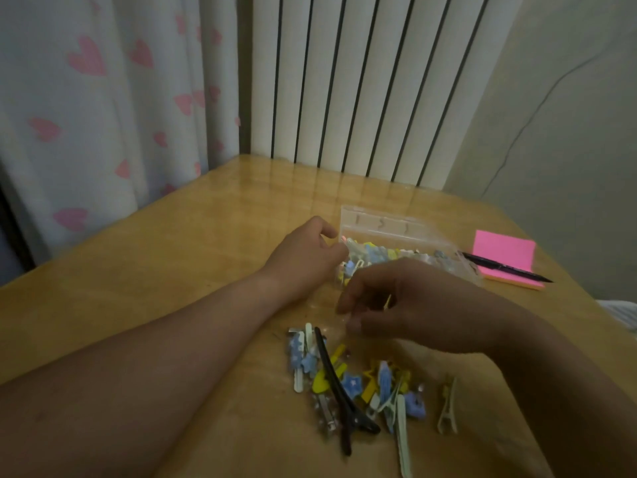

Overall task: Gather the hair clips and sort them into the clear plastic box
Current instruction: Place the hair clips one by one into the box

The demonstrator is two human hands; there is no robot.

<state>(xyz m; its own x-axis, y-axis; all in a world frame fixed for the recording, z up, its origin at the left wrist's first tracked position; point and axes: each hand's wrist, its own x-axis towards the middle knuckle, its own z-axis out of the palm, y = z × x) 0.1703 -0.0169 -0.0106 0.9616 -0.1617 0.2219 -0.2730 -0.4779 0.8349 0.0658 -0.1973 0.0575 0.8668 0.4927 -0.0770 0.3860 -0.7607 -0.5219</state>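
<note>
The clear plastic box (379,225) stands open past the middle of the table, with several yellow, blue and white hair clips (382,254) inside. My left hand (305,251) grips the box's left end between thumb and curled fingers. My right hand (400,301) hovers just in front of the box, fingers curled, pinching a thin pale clip (387,301) that is mostly hidden. Nearer to me lies a loose pile of clips (379,381) in blue, yellow and pale green, crossed by a long black clip (339,388). A single pale green clip (448,408) lies to its right.
A pink sticky-note pad (503,253) with a black pen (506,268) across it lies right of the box. The wooden table (172,270) backs onto a white radiator (362,81), with a heart-print curtain (103,98) at the left.
</note>
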